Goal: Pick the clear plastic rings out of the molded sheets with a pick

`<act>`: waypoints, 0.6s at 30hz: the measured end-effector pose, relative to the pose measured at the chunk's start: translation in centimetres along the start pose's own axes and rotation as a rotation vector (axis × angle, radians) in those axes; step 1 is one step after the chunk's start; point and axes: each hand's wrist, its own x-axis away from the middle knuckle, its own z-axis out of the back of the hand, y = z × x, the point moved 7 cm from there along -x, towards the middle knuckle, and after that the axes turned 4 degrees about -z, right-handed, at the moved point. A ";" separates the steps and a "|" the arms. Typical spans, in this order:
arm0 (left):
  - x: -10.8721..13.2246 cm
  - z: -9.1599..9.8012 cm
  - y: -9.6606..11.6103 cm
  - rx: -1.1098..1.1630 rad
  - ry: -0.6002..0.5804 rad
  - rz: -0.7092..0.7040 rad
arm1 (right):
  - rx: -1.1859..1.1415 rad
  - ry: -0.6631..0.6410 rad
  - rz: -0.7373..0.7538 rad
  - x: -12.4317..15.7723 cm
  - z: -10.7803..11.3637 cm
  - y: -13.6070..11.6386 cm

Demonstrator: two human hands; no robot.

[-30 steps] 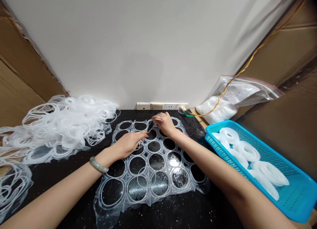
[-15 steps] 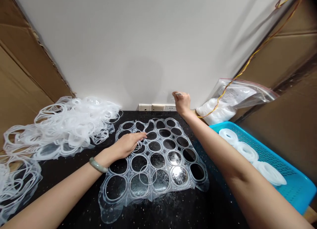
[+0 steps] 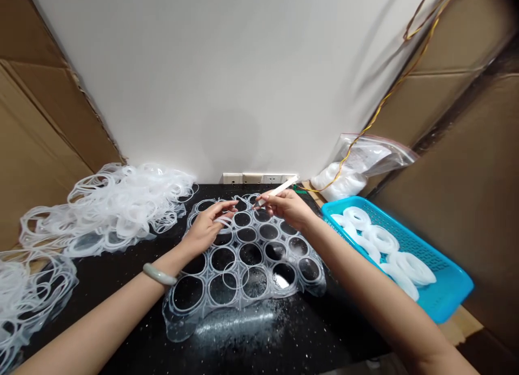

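Observation:
A translucent silicone-like sheet (image 3: 239,256) with rows of large round holes lies on the black speckled worktop. My left hand (image 3: 205,226) is over its left part, fingers curled round several thin translucent rings (image 3: 224,221), with the thumb and forefinger stretched toward my right hand. Above the sheet's far edge, my right hand (image 3: 286,206) grips a slim white stick-like tool (image 3: 279,189) slanting up to the right; its exact kind is unclear. The tool's lower end is close to my fingertips. One loose thin ring (image 3: 235,276) lies on the near part of the sheet.
Left on the worktop is a heap of ring-holed offcuts (image 3: 117,207), with more scraps (image 3: 32,299) nearer. A blue basket (image 3: 450,305) holds several coiled white ring bundles (image 3: 411,267) on the right. Behind it are a clear plastic bag (image 3: 352,164) and yellow-brown wire (image 3: 381,107). Wall sockets (image 3: 252,178) line the back.
My right hand has come down and left from near the wall to the sheet's far edge, and the white tool now shows. My left hand's thumb and forefinger have lifted. The view has shifted slightly.

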 end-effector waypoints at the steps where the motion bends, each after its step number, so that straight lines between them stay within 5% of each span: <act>1: 0.2 -0.3 0.5 0.043 0.002 0.033 | -0.044 -0.040 -0.023 0.9 -0.7 0.2; 7: 1.8 -3.6 3.2 0.276 -0.109 0.157 | -0.231 -0.194 -0.101 4.9 -3.4 1.2; 11: 3.6 -5.3 3.7 0.403 -0.183 0.263 | -0.268 -0.183 -0.144 6.4 -2.8 2.5; 18: 6.7 -6.2 4.3 0.963 -0.151 0.445 | -0.380 -0.171 -0.197 7.5 -2.1 4.5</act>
